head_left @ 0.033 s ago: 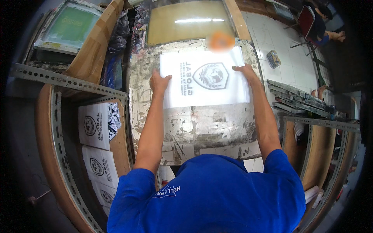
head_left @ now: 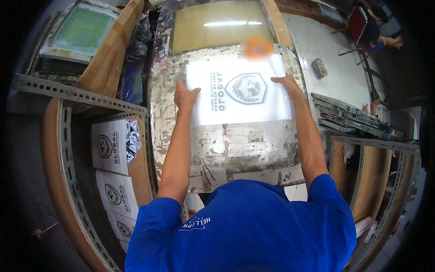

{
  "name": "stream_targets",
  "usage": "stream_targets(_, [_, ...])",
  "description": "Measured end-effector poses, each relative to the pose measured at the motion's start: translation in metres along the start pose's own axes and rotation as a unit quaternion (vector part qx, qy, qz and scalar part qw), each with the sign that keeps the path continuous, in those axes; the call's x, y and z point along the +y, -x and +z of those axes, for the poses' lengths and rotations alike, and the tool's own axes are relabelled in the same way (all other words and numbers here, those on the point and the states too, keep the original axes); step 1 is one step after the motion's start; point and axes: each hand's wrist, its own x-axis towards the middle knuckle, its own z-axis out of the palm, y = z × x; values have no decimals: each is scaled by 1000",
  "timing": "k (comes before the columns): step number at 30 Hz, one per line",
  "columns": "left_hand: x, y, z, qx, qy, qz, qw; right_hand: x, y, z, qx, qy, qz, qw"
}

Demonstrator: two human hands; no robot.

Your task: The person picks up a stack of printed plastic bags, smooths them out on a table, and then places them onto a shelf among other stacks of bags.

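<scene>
White sheets (head_left: 201,115) lie in a flat stack on the paint-stained worktop (head_left: 253,149). The top one carries a dark shield emblem (head_left: 245,89) and lettering turned sideways. On the left edge of the stack, my left hand (head_left: 185,97) is closed, its thumb on top and its fingers mostly hidden. My right hand (head_left: 288,85) grips the upper right edge the same way, thumb pointing inward over the sheets. Just beyond the stack's far edge sits a blurred orange thing (head_left: 257,48) whose kind I cannot make out.
A framed printing screen (head_left: 217,27) spans the worktop's far end. To the left, a shelf holds printed sheets (head_left: 110,147) beside a metal rail (head_left: 81,93). Another framed green screen (head_left: 81,29) stands far left. Stacked frames (head_left: 353,118) lie right, and a person (head_left: 374,27) sits far right.
</scene>
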Motion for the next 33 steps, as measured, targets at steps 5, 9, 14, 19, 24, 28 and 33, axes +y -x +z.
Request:
stream_targets(5, [0, 23, -20, -119, -73, 225, 964, 1, -4, -4, 5, 10, 9, 1000])
stream_targets(9, [-3, 37, -17, -215, -127, 169, 953, -1, -2, -2, 18, 34, 18, 999])
stream_targets(14, [-9, 39, -11, -208, -113, 153, 959, -24, 8, 7, 153, 306, -39, 939])
stream_targets(19, [-1, 42, -18, -222, -138, 172, 950, -15, 20, 96, 294, 364, -375, 800])
stream_targets(24, [-40, 37, 8, -141, -123, 219, 958, 31, 69, 254, -24, 516, -407, 753])
stream_targets(28, [-9, 44, -10, -218, -135, 179, 950, 48, 41, 238, 11, 579, -327, 747])
stream_targets(33, [-13, 47, -10, -216, -124, 159, 955, 50, 19, 169, 112, 613, -295, 725])
